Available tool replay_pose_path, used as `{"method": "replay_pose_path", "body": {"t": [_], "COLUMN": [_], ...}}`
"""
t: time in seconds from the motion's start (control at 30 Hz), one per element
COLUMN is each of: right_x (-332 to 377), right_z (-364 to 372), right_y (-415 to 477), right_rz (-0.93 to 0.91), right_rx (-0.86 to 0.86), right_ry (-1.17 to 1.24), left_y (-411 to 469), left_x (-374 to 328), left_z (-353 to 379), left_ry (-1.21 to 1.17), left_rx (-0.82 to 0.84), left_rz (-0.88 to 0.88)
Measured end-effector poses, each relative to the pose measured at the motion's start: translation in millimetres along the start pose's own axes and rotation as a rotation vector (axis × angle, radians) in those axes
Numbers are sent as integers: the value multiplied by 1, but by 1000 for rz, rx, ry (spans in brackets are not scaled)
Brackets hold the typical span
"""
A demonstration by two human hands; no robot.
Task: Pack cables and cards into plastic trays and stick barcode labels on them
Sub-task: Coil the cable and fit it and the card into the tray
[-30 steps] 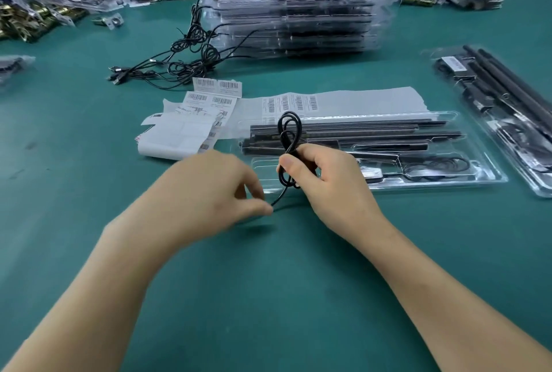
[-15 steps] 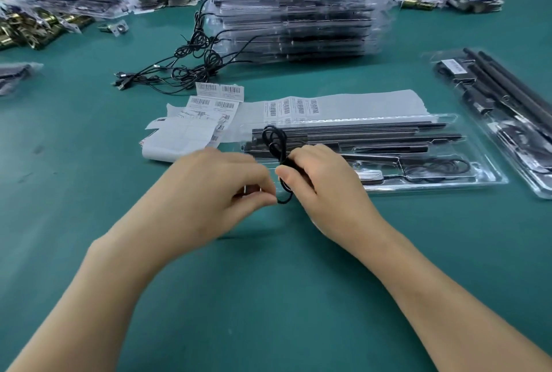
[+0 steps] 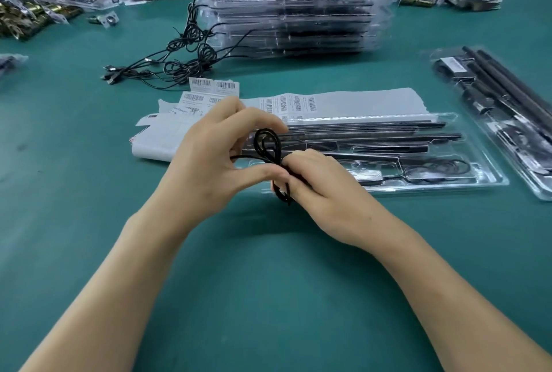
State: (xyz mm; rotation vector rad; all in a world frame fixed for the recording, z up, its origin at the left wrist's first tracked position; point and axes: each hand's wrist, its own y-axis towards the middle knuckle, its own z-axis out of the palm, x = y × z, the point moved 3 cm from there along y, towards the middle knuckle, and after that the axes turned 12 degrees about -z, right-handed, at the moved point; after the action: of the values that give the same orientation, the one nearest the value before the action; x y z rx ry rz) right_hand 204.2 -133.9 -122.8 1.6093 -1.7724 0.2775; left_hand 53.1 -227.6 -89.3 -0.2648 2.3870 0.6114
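From the head camera I saw both hands meeting low over the green table (image 3: 268, 297), just in front of the near rim of the clear plastic tray (image 3: 490, 183). The right hand (image 3: 325, 192) pinched a thin black cable (image 3: 268, 144) at the waist of its coil, so one glossy loop stood above the fingers and a smaller one hung below. The left hand (image 3: 209, 162) curled around the upper loop, with its thumb pressed to the pinch point and its forefinger arched over the top. One strand ran out leftward through that hand.

The tray behind was a shallow moulded blister, transparent and shiny. Long black rods (image 3: 373, 128) lay in its straight channels, and a coiled cable (image 3: 433, 168) sat in the rounded pocket at its right end.

White barcode label sheets (image 3: 343, 102), flat with torn edges, lay partly under the tray's far side and spread out to its left. Farther off, a tangle of loose cables (image 3: 185, 52) trailed from a tall stack of trays (image 3: 292, 10). A second tray (image 3: 537, 189) holding dark rods lay at an angle at the right edge.
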Motion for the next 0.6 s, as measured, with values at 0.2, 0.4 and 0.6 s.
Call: {"method": "replay_pose_path", "body": {"t": [0.2,0.4,0.6], "right_x": [4,4,1], "right_z": [-3,0,-3], "right_y": [-2,1,-1], "right_rz": [67,43,67], "right_rx": [14,4,-43], "right_ry": [169,69,122], "left_y": [-3,-7,-7], "left_x": [7,6,15], "left_z": [1,2,-12], "left_ry": [-54,-20,-196], "left_rx": [21,13,35], "left_rz": [-87,-80,-182]}}
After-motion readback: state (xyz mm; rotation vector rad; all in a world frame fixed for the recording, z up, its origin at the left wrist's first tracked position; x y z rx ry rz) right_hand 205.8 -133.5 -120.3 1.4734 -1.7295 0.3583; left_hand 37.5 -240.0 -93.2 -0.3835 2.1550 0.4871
